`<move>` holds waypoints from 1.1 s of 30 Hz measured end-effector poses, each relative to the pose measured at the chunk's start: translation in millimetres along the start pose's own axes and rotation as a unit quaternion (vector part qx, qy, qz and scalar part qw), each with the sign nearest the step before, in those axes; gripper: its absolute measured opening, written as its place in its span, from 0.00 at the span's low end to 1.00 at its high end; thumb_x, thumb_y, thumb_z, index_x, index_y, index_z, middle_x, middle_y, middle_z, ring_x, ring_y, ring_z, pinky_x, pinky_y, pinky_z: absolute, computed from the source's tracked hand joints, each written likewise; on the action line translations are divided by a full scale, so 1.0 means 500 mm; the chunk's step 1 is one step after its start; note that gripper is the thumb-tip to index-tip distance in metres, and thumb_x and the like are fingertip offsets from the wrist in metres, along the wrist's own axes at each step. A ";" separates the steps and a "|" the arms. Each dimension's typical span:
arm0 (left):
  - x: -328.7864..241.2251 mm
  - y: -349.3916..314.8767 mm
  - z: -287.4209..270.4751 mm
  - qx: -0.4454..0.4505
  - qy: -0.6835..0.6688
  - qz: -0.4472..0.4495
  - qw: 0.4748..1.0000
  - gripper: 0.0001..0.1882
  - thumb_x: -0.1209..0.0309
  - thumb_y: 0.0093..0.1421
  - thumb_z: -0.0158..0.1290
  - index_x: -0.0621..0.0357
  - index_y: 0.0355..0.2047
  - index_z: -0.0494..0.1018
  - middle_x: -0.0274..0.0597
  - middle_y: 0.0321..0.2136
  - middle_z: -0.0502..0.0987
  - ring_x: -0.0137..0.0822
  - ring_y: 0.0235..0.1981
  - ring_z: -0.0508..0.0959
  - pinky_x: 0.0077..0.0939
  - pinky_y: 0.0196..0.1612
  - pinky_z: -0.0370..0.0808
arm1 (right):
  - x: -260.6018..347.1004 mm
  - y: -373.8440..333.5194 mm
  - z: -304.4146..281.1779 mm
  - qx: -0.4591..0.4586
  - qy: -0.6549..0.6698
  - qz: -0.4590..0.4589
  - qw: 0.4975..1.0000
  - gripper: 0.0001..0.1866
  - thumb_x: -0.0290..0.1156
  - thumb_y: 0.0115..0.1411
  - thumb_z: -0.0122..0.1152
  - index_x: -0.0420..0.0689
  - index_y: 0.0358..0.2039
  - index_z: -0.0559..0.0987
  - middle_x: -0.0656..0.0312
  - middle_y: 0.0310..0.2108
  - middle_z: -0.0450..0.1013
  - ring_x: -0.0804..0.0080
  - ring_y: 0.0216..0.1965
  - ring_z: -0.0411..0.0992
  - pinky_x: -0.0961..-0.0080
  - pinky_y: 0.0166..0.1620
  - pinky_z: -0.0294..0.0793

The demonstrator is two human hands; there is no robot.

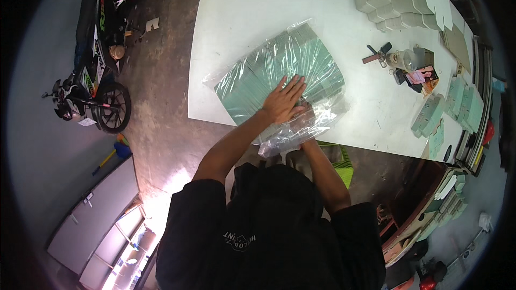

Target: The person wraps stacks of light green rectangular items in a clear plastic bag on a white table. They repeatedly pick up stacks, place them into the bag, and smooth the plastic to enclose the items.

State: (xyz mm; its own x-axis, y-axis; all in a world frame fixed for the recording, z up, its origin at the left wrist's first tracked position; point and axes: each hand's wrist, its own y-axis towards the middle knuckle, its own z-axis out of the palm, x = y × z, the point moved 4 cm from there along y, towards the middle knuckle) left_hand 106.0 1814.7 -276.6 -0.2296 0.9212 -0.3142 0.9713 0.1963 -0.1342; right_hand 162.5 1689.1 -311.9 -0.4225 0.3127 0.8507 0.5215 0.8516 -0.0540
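A clear plastic bag (274, 145) lies on the white table near its front edge. Inside it is a fanned stack of pale green card pieces (244, 88). My left hand (283, 99) presses flat on the bag over the cards, its fingers stretched and spread. Close beside it, my right hand (304, 118) is under the loose, crumpled end of the bag. Glare and folds of the film blur its fingers, so their grip cannot be made out. The loose end of the bag hangs past the table edge towards me.
Stacks of white card (395, 0) stand at the table's far right. Nearer are a clear cup (402, 60), keys (382, 59) and bundles of green pieces (428, 115). A green crate (342, 167) sits below the table edge. At the left stands a motorcycle (91, 94).
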 end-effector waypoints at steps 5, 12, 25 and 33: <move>-0.003 0.001 -0.027 -0.020 -0.117 0.003 0.993 0.44 0.39 0.72 0.37 0.60 0.75 0.49 0.55 0.76 0.45 0.53 0.78 0.41 0.55 0.77 0.35 | -0.081 -0.021 0.017 0.070 0.201 0.140 0.967 0.41 0.44 0.56 0.73 0.35 0.63 0.66 0.51 0.45 0.75 0.58 0.45 0.75 0.63 0.50 0.77; 0.063 0.056 -0.019 -0.042 0.029 -0.129 0.990 0.43 0.38 0.70 0.39 0.52 0.76 0.51 0.55 0.77 0.44 0.56 0.78 0.41 0.71 0.73 0.35 | -0.007 -0.240 -0.227 0.011 -0.125 0.093 0.988 0.31 0.36 0.59 0.73 0.32 0.57 0.74 0.40 0.50 0.76 0.43 0.52 0.75 0.54 0.56 0.74; 0.025 0.005 -0.052 -0.091 -0.070 -0.130 0.985 0.43 0.39 0.70 0.43 0.53 0.75 0.51 0.55 0.76 0.46 0.55 0.78 0.41 0.66 0.75 0.34 | -0.034 0.076 -0.400 -0.162 -0.096 -0.003 0.982 0.17 0.25 0.64 0.66 0.30 0.50 0.77 0.46 0.42 0.78 0.56 0.44 0.78 0.64 0.51 0.76; 0.090 -0.215 -0.024 -0.055 0.013 -0.402 0.914 0.47 0.35 0.67 0.43 0.53 0.76 0.51 0.57 0.77 0.43 0.60 0.77 0.40 0.68 0.74 0.34 | 0.039 0.398 -0.174 0.166 -0.335 -0.303 0.877 0.42 0.60 0.67 0.56 0.51 0.74 0.61 0.51 0.77 0.48 0.40 0.76 0.45 0.27 0.70 0.46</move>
State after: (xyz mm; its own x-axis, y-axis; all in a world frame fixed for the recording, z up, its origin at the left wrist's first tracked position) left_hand -7.9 1839.0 -265.0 -0.8718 0.4715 -0.1331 0.4898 0.8448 -0.2155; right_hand 322.8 1828.1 -260.6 -0.9460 -0.1566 0.2839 -0.1461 0.9876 0.0581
